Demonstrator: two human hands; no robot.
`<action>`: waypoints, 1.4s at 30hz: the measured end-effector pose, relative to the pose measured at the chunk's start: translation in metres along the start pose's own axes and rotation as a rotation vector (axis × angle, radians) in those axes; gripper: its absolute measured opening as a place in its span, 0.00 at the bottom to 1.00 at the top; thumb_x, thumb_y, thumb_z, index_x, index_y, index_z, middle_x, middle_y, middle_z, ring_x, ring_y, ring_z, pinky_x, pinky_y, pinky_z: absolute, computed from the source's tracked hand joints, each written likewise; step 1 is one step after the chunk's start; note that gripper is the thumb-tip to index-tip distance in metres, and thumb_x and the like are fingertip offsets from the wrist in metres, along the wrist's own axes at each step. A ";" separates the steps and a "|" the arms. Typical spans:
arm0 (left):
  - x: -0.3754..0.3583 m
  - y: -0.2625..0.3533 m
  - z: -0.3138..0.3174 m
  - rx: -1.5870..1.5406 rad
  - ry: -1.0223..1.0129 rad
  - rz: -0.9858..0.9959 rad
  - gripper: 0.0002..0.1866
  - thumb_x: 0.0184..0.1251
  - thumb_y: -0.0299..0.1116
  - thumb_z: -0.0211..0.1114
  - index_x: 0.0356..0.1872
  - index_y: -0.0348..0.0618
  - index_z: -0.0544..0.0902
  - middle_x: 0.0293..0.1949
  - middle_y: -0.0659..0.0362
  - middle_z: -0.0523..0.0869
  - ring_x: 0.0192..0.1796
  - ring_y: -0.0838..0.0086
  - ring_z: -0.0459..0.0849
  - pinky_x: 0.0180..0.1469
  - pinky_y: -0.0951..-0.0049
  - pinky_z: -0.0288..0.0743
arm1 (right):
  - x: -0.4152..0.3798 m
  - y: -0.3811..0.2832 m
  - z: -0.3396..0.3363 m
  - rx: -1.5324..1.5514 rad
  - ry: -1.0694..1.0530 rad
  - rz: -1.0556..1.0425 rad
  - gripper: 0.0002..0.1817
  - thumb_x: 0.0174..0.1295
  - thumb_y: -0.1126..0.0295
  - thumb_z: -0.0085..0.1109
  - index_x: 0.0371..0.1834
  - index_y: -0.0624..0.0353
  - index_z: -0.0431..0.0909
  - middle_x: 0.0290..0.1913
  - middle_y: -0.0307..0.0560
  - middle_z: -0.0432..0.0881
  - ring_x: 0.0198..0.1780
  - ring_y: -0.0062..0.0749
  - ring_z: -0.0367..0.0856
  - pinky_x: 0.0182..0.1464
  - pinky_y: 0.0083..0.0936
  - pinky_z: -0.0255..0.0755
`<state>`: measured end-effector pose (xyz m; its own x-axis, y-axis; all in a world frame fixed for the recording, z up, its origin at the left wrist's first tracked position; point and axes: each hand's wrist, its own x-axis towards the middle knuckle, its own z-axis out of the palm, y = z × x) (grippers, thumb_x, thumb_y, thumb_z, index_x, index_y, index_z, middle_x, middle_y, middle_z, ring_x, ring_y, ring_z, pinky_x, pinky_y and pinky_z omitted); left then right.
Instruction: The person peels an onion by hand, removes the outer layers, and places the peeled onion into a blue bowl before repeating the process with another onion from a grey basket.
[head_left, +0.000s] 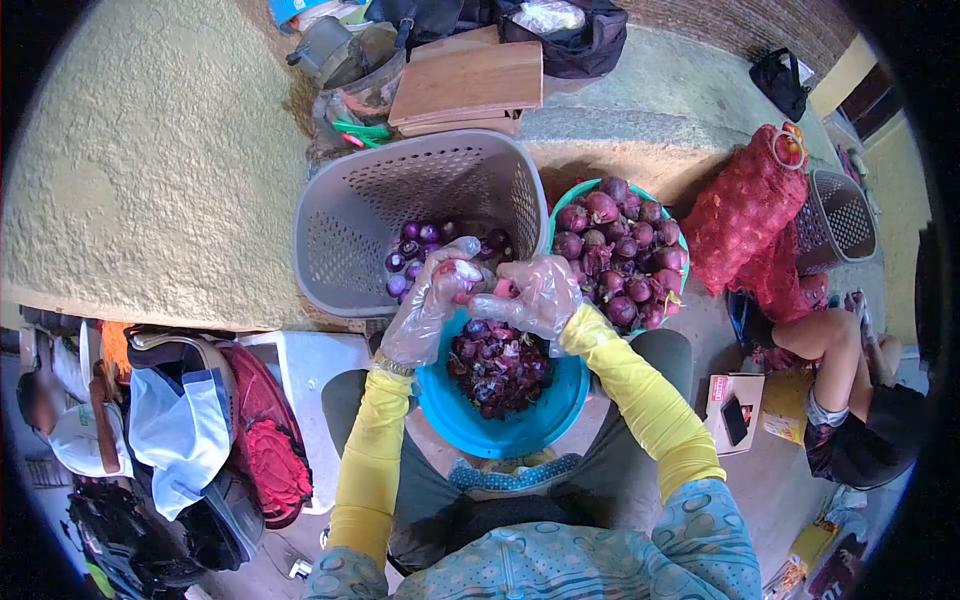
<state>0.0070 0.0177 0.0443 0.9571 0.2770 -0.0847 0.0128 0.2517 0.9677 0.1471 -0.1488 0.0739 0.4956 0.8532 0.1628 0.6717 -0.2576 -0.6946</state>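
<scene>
Clear plastic gloves cover both of my hands, which meet over the near rim of a grey perforated basket (pixel 330 190). My left hand (pixel 425 310) is closed around a partly peeled red onion (pixel 463 280), whose pale and pink surface shows between the fingers. Beside it, my right hand (pixel 540 297) is pinched shut, with a bit of pink at its fingertips that I cannot identify. Several peeled purple onions (pixel 412 248) lie at the basket's bottom. Below my hands, between my knees, a blue basin (pixel 440 415) contains onion skins (pixel 495 370).
Unpeeled red onions (pixel 620 245) fill a green tub (pixel 683 262) on the right. A full red mesh sack (pixel 745 215) leans behind it. Wooden boards (pixel 465 85) lie beyond the basket. Another person's leg (pixel 825 345) and a carton with a phone (pixel 737 420) are at right; bags (pixel 265 430) at left.
</scene>
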 end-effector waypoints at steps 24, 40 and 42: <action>0.002 0.012 -0.002 -0.765 0.074 -0.024 0.32 0.81 0.53 0.58 0.72 0.38 0.69 0.63 0.47 0.77 0.61 0.60 0.81 0.66 0.55 0.80 | -0.001 0.009 0.005 0.137 -0.292 -0.169 0.26 0.74 0.44 0.54 0.34 0.55 0.89 0.29 0.53 0.87 0.33 0.54 0.87 0.40 0.45 0.79; 0.000 0.008 0.013 -0.848 0.129 0.051 0.20 0.83 0.40 0.57 0.66 0.40 0.74 0.67 0.47 0.77 0.71 0.48 0.76 0.74 0.50 0.73 | 0.000 -0.001 0.016 0.296 -0.033 0.161 0.29 0.54 0.41 0.77 0.31 0.59 0.82 0.26 0.55 0.83 0.31 0.52 0.86 0.36 0.42 0.78; 0.003 0.004 0.018 -0.759 0.260 0.049 0.18 0.83 0.40 0.56 0.65 0.44 0.74 0.65 0.48 0.79 0.68 0.50 0.79 0.71 0.52 0.75 | 0.001 0.003 0.020 0.289 -0.035 0.161 0.28 0.55 0.42 0.77 0.30 0.59 0.83 0.26 0.55 0.83 0.30 0.51 0.85 0.36 0.42 0.77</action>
<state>0.0149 0.0030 0.0519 0.8524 0.4874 -0.1895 -0.3168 0.7696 0.5544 0.1387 -0.1392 0.0579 0.5602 0.8282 0.0138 0.3993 -0.2554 -0.8805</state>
